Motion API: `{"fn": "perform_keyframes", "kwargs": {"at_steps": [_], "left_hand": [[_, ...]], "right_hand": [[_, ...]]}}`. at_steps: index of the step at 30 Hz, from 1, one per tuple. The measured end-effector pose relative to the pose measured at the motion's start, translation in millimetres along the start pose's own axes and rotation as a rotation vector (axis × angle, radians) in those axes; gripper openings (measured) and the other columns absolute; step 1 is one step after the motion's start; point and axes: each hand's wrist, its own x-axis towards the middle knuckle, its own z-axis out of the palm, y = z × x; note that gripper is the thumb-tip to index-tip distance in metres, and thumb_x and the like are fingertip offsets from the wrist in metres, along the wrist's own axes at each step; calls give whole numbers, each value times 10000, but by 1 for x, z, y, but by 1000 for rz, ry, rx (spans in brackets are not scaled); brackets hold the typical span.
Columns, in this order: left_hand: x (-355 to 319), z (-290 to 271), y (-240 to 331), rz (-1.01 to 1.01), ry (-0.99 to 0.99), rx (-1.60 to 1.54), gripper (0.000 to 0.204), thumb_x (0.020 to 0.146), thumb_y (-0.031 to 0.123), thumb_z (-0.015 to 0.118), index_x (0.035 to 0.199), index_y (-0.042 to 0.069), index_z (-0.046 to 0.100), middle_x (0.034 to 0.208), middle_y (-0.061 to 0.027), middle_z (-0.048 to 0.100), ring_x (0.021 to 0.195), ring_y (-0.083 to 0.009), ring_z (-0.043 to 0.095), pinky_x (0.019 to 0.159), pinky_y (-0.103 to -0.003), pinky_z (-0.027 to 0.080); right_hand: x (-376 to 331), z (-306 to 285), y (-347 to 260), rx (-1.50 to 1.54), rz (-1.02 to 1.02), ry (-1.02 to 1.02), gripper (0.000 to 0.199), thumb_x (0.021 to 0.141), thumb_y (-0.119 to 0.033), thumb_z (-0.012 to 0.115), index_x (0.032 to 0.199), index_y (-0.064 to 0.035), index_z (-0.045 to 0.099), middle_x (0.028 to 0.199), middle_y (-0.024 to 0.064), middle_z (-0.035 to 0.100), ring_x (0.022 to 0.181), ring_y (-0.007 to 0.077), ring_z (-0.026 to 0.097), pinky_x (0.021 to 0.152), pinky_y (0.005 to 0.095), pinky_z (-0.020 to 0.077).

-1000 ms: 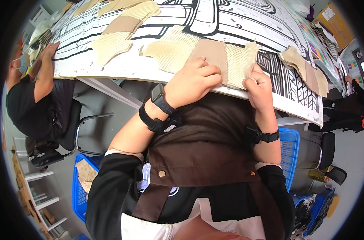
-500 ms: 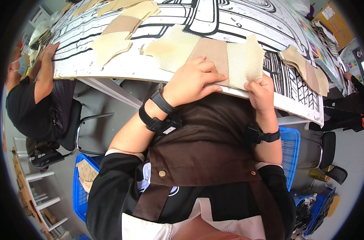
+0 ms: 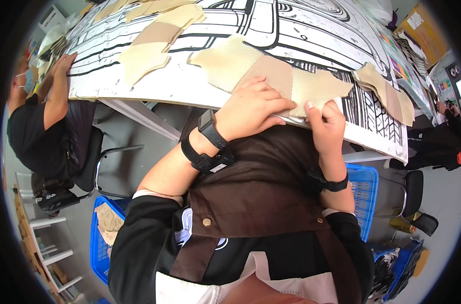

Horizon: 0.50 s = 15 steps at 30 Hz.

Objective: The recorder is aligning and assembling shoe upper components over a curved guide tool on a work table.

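A cut fabric piece point(image 3: 268, 73), cream mesh at both ends with a smooth tan panel between, lies flat along the near edge of the table. My left hand point(image 3: 253, 107) rests on its tan panel and near edge, pressing with bent but spread fingers. At the mesh end on the right, my right hand point(image 3: 327, 121) is closed, its thumb on top of the near edge and the other fingers curled. What is under those curled fingers is hidden.
The table point(image 3: 104, 83) is white with black line drawings. Similar pieces lie in a stack point(image 3: 387, 91) at right and a pile point(image 3: 157, 33) at left. Blue baskets point(image 3: 362, 197) stand below. A co-worker point(image 3: 53, 116) sits at left; another person point(image 3: 440, 137) is at far right.
The right mesh end, folded up by my right hand before, now lies flat on the table. My right hand has moved slightly down and left; my left hand stays on the piece.
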Motion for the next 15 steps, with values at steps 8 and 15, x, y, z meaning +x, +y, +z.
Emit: {"fn": "perform_keyframes", "kwargs": {"at_steps": [8, 15], "left_hand": [[2, 3, -6, 0, 31, -83, 313, 742, 255, 697, 1024, 125, 656, 901, -49, 631, 884, -256, 554, 939, -414, 382], [2, 7, -4, -18, 103, -92, 337, 721, 262, 704, 1025, 126, 658, 848, -39, 629, 831, -250, 552, 900, -389, 392]], "right_hand": [[-1, 7, -17, -182, -221, 51, 101, 804, -44, 660, 766, 41, 622, 775, 97, 554, 635, 166, 524, 554, 259, 405], [15, 3, -42, -173, -54, -57, 151, 826, -83, 648, 755, 49, 627, 752, 74, 534, 609, 116, 496, 516, 242, 382]]}}
